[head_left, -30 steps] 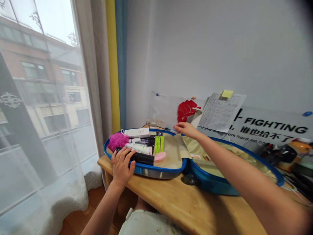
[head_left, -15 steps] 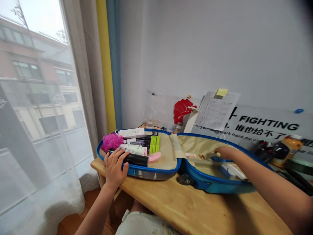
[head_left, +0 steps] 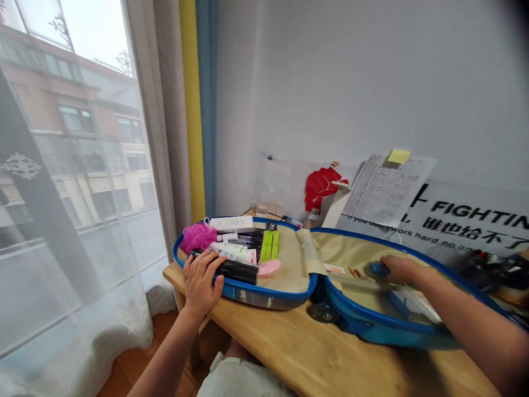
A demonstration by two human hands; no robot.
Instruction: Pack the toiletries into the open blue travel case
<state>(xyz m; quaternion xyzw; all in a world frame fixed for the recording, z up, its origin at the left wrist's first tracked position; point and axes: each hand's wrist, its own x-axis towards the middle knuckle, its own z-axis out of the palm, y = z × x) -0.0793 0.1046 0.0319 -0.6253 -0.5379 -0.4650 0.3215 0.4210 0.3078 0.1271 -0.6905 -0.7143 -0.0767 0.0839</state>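
Observation:
An open blue suitcase lies across the desk with both halves facing up. In its left half, my left hand rests with fingers spread over the rim and the end of a black cylindrical container. Around it are a magenta bath puff, a white box, a white tube, green packs and a pink oval item. Over the right half, the closed fingers of my right hand grip a blue object, blurred and partly covered.
A blue-and-white item and small flat pieces lie in the right half. The wooden desk runs in front. Clipped papers and a red fist cutout stand behind; curtains hang at left.
The view has turned slightly, so the scene sits further right. My right hand has closed on the blue object, which has shifted at the fingertips. My left hand stays on the black container.

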